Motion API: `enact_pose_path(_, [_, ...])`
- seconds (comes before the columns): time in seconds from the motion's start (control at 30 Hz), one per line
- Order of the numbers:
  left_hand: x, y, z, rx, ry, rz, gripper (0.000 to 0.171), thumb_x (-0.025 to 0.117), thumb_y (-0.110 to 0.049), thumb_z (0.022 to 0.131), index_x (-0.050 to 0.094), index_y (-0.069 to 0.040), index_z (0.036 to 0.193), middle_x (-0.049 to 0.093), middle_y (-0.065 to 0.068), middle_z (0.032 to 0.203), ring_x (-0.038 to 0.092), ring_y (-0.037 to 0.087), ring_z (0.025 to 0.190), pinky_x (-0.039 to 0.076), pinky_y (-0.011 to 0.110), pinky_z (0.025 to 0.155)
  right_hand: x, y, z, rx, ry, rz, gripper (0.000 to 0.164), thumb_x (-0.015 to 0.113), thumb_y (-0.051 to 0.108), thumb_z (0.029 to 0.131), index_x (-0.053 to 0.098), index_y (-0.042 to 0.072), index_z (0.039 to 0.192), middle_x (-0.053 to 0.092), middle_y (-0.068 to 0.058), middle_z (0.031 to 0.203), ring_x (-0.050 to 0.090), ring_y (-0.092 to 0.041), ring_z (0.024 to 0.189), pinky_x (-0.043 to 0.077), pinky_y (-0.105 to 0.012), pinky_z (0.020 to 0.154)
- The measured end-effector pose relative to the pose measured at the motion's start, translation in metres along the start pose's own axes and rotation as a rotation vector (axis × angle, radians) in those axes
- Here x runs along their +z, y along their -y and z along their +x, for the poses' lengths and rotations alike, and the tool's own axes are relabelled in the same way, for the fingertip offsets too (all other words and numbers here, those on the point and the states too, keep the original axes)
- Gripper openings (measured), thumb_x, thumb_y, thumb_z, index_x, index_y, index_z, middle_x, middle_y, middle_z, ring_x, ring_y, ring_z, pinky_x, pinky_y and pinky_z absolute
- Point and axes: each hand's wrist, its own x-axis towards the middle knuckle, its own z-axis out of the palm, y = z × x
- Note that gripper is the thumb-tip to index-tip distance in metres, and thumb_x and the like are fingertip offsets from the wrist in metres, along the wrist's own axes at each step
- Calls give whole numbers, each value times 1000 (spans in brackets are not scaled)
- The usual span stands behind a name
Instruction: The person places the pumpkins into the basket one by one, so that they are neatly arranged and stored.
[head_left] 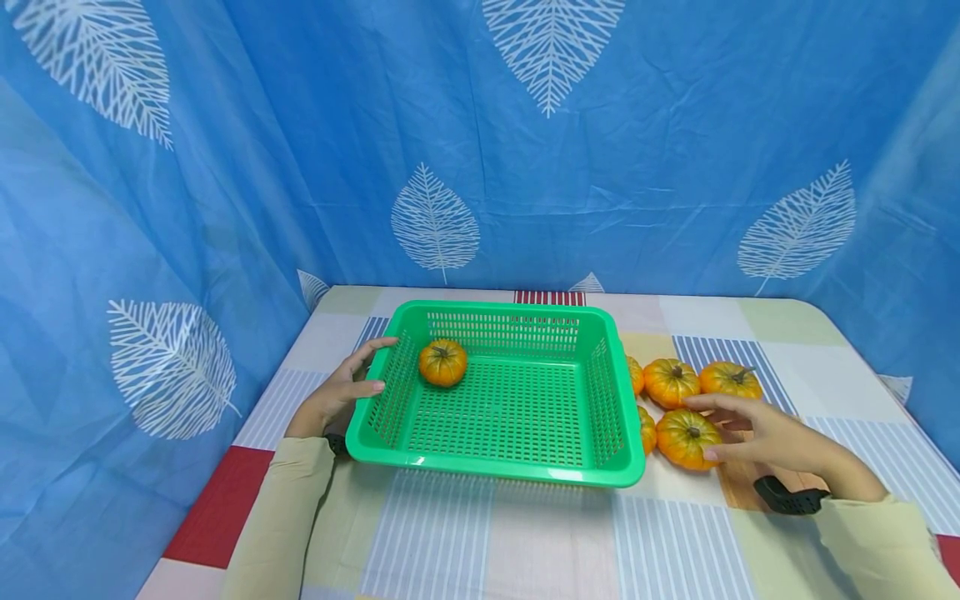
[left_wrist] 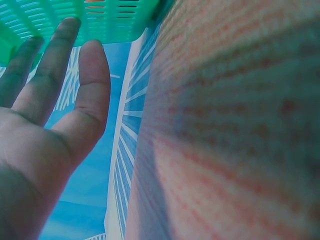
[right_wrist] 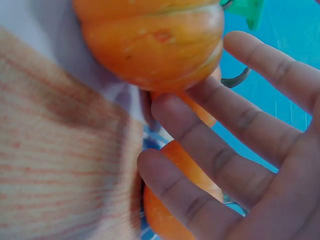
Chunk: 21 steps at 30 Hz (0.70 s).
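A green plastic basket (head_left: pixel 495 477) with slotted walls stands on the table, and one small orange pumpkin (head_left: pixel 442 363) sits inside it toward the left. My left hand (head_left: pixel 343 385) is at the basket's left side, fingers extended and fingertips right at the rim; in the left wrist view the fingers (left_wrist: pixel 92 75) reach up toward the slotted wall. On the right, my right hand (head_left: pixel 757 433) is spread beside the nearest pumpkin (head_left: pixel 686 439), thumb and fingertips at its right edge. The right wrist view shows extended fingers (right_wrist: pixel 240 112) close alongside that pumpkin (right_wrist: pixel 155 45).
Behind the nearest pumpkin lie two more pumpkins, a middle one (head_left: pixel 671 382) and a right one (head_left: pixel 729 382). Others (head_left: pixel 647 429) are partly hidden by the basket's right side. A checked cloth (head_left: pixel 555 542) covers the table. Blue leaf-print curtains (head_left: pixel 645 208) hang behind and at the sides.
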Motion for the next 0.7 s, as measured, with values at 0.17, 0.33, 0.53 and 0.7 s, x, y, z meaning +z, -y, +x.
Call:
enact_pose_path(0.17, [-1, 1, 0, -10, -1, -6, 57, 71, -23, 103, 48, -37, 154, 54, 3, 141, 65, 14, 119, 62, 32, 96, 3, -6, -4, -20, 26, 61, 65, 77, -9, 93, 55, 2, 153, 54, 33, 144, 61, 4, 119, 57, -18, 92])
enact_pose_path(0.33, [0, 2, 0, -10, -12, 2, 58, 71, -21, 103, 48, -37, 154, 54, 2, 142, 65, 14, 118, 62, 31, 96, 6, -8, -6, -22, 27, 91, 70, 78, -11, 91, 53, 5, 155, 53, 31, 144, 60, 3, 120, 55, -16, 94])
enact_pose_path(0.53, [0, 2, -1, 7, -21, 7, 58, 73, -24, 102, 49, -36, 153, 55, -1, 142, 65, 13, 119, 61, 30, 98, 7, -8, -6, 10, 17, 53, 72, 82, -6, 90, 53, 5, 155, 54, 30, 140, 58, 5, 120, 55, -16, 92])
enact_pose_path(0.7, [-1, 3, 0, -2, -17, 2, 58, 72, -22, 102, 48, -36, 153, 55, 1, 141, 65, 13, 119, 62, 31, 97, 8, -10, -4, -1, 5, 21, 72, 84, -5, 89, 53, 1, 153, 53, 30, 139, 57, 6, 119, 56, -17, 90])
